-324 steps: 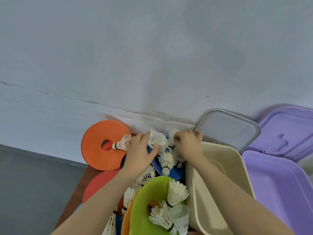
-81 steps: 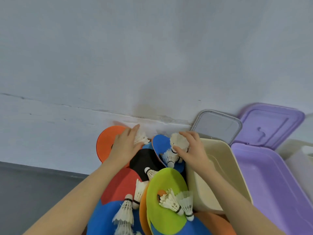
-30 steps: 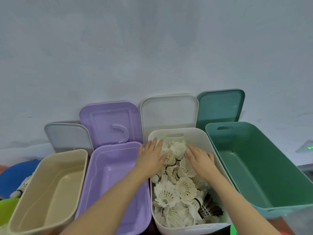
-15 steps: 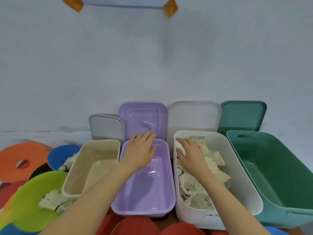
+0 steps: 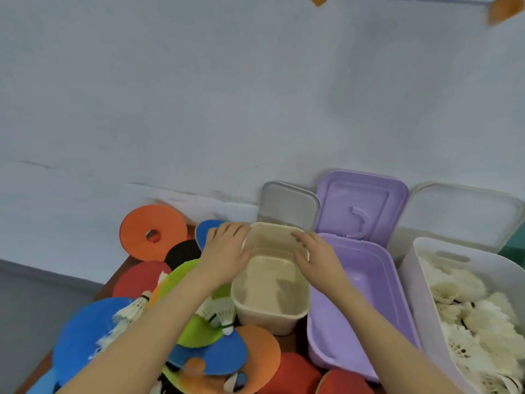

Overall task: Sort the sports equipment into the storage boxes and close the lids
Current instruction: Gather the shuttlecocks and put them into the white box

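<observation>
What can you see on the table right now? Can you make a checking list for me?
Surface: brown table, mostly covered.
Job's things: beige box and purple box hold nothing; white box holds shuttlecocks; lids lean on the wall.
Clutter: coloured discs piled left, loose shuttlecocks among them.
Grips: left hand and right hand over the beige box's sides, holding nothing.
Cables: nothing seen.
Surroundings: pale wall, grey floor.

We see the left hand [image 5: 224, 258] and right hand [image 5: 318, 258], fingers straight, above the beige box [image 5: 270, 317], the purple box [image 5: 366, 305] beside it, shuttlecocks [image 5: 477, 317] filling the white box [image 5: 420, 282], coloured discs [image 5: 153, 231] piled left.
</observation>
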Tool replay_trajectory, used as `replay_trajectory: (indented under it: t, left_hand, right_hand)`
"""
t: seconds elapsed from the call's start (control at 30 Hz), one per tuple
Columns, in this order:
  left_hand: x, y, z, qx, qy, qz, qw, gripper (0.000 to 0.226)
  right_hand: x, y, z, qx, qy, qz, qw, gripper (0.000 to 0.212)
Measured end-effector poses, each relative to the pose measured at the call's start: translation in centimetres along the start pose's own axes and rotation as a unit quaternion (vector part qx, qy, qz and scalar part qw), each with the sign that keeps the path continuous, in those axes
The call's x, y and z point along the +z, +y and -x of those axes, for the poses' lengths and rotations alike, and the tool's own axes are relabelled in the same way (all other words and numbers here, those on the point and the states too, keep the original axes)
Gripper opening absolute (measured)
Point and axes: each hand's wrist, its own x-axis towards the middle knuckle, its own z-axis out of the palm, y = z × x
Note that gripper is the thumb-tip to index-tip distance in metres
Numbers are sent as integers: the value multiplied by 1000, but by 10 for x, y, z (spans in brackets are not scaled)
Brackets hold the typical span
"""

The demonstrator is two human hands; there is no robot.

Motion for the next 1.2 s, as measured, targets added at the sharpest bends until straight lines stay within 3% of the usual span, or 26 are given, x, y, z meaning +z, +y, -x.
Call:
replay_trajectory:
  t: [0.13,0.23,0.3,0.43,0.57,0.7,0.87,1.07,1.2]
  left_hand:
    - [11,-70,10,-15,-38,25,999,40]
    - [23,-111,23,7,-79,37,996,58]
    - [34,-130,33,21,-127,36,991,53]
    - [54,-137,53,60,-190,28,980,47]
    - [67,-133,57,77,-237,16,968,44]
    - [72,-130,61,36,-199,70,977,28]
    - [61,-138,76,-2,-112,201,973,25]
    - [43,-153,93,-21,11,249,968,31]
    - [33,-152,98,-51,40,286,956,32]
  right_hand:
    - [49,-35,-27,10,-23,-7,1000,43]
    - [81,-57,-35,15,-37,5,999,40]
    - [99,-68,-30,-7,-48,22,999,38]
    - [122,-83,-4,-19,-59,36,997,39]
    - [139,-83,22,-55,-99,154,981,30]
    - [143,-80,35,-51,-89,192,976,28]
    - [153,-100,47,-113,-12,129,985,27]
    - [182,-122,62,-36,-102,139,984,49]
    - [197,-117,69,37,-153,182,971,62]
